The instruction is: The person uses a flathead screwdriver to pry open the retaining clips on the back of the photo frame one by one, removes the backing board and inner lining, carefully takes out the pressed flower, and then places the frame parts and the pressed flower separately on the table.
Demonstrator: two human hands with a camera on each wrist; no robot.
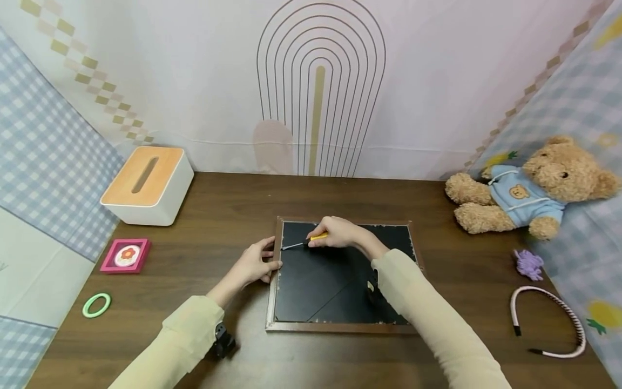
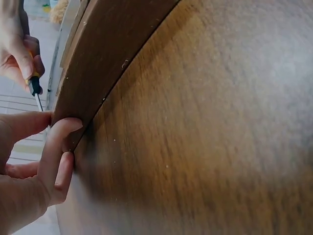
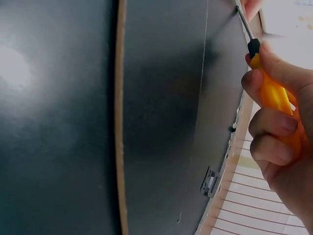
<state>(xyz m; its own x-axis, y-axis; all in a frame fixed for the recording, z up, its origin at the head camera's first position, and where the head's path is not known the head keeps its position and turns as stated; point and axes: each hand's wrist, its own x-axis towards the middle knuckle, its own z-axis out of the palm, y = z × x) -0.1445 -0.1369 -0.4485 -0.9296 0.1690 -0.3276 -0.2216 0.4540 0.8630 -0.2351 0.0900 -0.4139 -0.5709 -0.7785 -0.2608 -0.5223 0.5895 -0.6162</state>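
Note:
A picture frame point(image 1: 340, 327) lies face down on the table, its black backing board point(image 1: 316, 286) facing up. My right hand point(image 1: 339, 232) grips a screwdriver point(image 3: 275, 93) by its yellow handle, fingers wrapped round it. The screwdriver's metal shaft points left, its tip at the inner edge of the frame's left side. With the fingers of my left hand point(image 1: 252, 263) I hold that left side, close to the tip. In the left wrist view, bent fingers point(image 2: 63, 129) press against the frame's outer wall. Small metal tabs line the border, and a metal hanger point(image 3: 210, 182) shows in the right wrist view.
At the back left stands a white tissue box point(image 1: 146, 186) with a wooden lid. Below it lie a pink square box point(image 1: 142, 259) and a green ring point(image 1: 85, 309). On the right are a teddy bear point(image 1: 527, 200), a purple hair clip-like piece point(image 1: 528, 265) and a headband point(image 1: 559, 300).

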